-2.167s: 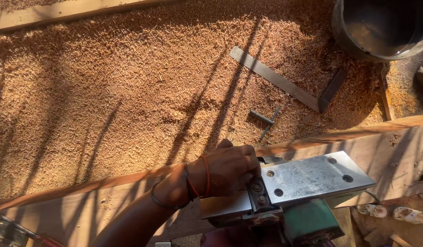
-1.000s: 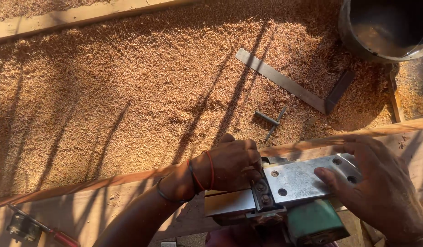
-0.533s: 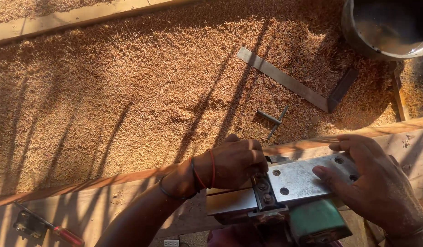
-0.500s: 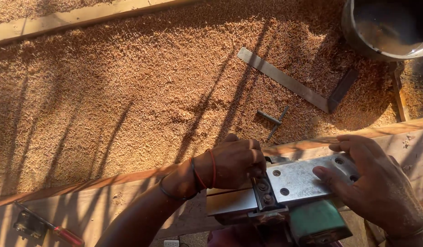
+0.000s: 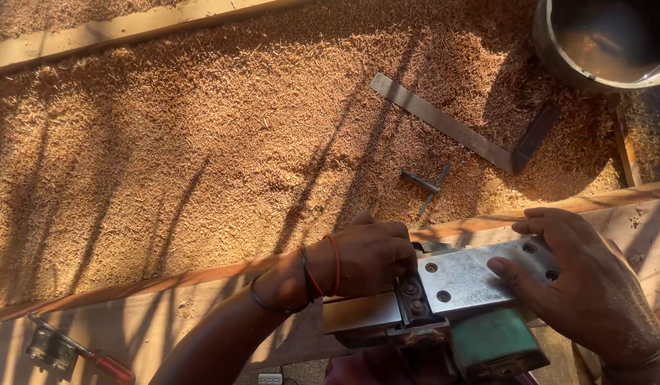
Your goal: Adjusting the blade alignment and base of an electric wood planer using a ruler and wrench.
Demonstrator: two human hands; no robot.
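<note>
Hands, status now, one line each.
Left hand: closed against the upturned electric planer at its blade drum.
Right hand: open, fingers resting flat on the planer's metal base plate.

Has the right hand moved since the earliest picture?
Yes. The right hand has come in from the right and now rests on the metal sole plate of the upturned planer.

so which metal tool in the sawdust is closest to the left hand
The small T-shaped key, just above the left hand; the long try square lies farther away.

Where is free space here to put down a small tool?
Free: the wide wood-shaving bed left of the steel try square. Crowded: the plank where the left hand and right hand hold the upturned green electric planer.
</note>
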